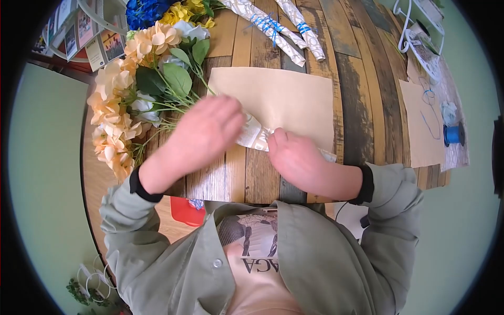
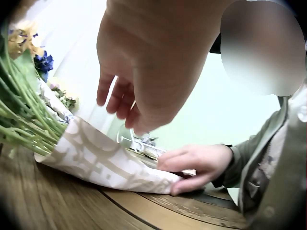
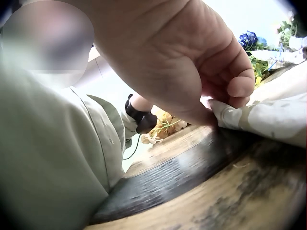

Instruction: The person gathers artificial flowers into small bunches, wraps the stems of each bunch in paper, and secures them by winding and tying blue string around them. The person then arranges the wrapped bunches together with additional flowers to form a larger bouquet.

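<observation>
A sheet of wrapping paper (image 1: 286, 97) lies on the wooden table, plain brown inside, its near edge folded over to show a printed side. Green stems (image 2: 29, 112) run into the rolled paper (image 2: 105, 158), and their peach flowers (image 1: 113, 121) spread to the left. My left hand (image 1: 207, 128) is above the left part of the roll; in the left wrist view its fingers (image 2: 125, 98) hang loosely bent above the paper, holding nothing. My right hand (image 1: 299, 157) pinches the rolled edge between thumb and fingers, seen close up in the right wrist view (image 3: 225, 108).
Paper-wrapped rolls (image 1: 273, 31) tied with blue string lie at the back, beside blue flowers (image 1: 144, 13) and yellow ones. A card rack (image 1: 86, 37) stands back left. At the right are a brown sheet (image 1: 420, 126), a blue spool (image 1: 453, 135) and a white metal rack (image 1: 428, 47).
</observation>
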`<state>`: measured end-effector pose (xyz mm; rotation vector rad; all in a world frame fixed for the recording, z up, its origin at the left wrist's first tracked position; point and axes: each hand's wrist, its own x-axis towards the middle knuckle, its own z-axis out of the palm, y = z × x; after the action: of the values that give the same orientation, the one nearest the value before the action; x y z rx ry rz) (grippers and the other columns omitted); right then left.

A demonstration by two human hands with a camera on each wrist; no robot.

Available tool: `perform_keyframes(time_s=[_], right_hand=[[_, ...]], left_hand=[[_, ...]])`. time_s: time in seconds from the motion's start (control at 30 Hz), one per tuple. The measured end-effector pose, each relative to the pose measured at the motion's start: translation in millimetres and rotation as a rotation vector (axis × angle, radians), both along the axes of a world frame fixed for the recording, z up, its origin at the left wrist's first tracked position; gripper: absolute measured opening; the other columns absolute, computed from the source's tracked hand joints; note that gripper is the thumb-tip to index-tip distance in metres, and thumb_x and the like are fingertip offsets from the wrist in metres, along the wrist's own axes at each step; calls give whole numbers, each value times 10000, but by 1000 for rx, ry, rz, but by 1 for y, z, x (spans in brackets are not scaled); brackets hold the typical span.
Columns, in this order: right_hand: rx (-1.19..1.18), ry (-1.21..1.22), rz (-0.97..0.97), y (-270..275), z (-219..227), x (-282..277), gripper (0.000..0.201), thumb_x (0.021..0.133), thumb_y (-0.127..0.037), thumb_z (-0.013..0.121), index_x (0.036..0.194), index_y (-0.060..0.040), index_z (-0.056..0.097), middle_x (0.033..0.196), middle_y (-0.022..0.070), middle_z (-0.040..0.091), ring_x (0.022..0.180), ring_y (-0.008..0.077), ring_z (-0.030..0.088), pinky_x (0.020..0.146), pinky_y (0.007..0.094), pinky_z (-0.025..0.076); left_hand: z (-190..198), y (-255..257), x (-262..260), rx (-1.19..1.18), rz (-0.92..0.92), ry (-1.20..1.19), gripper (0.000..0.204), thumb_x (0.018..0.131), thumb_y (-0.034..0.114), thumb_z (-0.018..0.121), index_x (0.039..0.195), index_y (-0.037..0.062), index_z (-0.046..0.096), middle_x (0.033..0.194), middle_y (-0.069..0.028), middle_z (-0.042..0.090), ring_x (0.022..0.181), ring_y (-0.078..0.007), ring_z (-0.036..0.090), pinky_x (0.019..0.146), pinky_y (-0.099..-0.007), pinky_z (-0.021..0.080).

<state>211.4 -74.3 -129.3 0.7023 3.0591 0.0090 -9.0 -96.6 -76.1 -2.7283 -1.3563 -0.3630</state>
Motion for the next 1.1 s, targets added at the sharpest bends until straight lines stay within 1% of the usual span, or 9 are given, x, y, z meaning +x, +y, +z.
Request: perform_keyframes(time_s=[0.17,0.43,0.5,0.6,0.67,0.8,0.9,0.97,1.1], right_hand=[[-14,75,25,2,-2,1,222,700,-66,574,898,33,570,813,102,522,713,185,585,561,268,505],[-88,65,-42,6,5,7,197,741,-97,575,887,31,543,821,114,529,724,205,595,572,284,512],[-373,43,-27,16,15,12,291,821,-233,621,953,6,518,862,130,522,746,292,578,671,378,501],[-411,191,-52,63,13,25,328,815,-252,630,992,5,528,917,134,536,827,328,557,762,414,471],[23,406,-169,91,4,32,310,813,-247,627,986,0,555,929,136,548,905,328,533,810,421,442],[65,321,-221,117,-15,42,254,807,-234,630,914,-13,561,902,134,551,937,309,522,788,416,440],[-71,325,-224,114,-16,45,212,825,-218,610,858,-21,540,854,142,536,872,314,526,755,400,431],[-424,442,-442,115,-9,51,181,845,-177,582,852,-8,516,832,161,548,821,334,545,723,407,437],[-562,494,-458,122,-9,68,148,875,-142,552,859,-7,493,771,150,537,709,294,531,654,358,427]], left_hand=[[-33,0,5,98,-116,213,266,757,158,554,980,16,572,968,-84,536,962,-223,527,854,-337,418],[-34,10,5,-34,-157,156,184,745,126,522,904,38,554,907,-76,523,875,-208,535,792,-315,426],[-38,8,7,-8,-146,218,147,744,122,523,870,48,541,889,-74,518,859,-206,539,779,-313,428],[-43,8,7,-31,-149,200,186,686,100,568,850,32,513,863,-91,507,840,-247,537,782,-335,436],[-45,9,7,-35,-151,102,160,689,88,560,827,36,499,839,-94,503,828,-252,537,760,-336,437],[-41,10,7,-48,-161,90,178,674,87,578,821,37,491,832,-98,505,821,-258,537,753,-344,436],[-40,8,5,-83,-154,62,212,656,92,603,824,33,488,838,-102,504,825,-262,536,755,-350,435],[-40,8,6,-95,-137,37,239,646,92,623,833,32,487,845,-106,502,832,-272,531,758,-359,434],[-38,9,5,-118,-136,-7,230,656,81,621,835,34,483,862,-109,506,847,-280,528,767,-364,429]])
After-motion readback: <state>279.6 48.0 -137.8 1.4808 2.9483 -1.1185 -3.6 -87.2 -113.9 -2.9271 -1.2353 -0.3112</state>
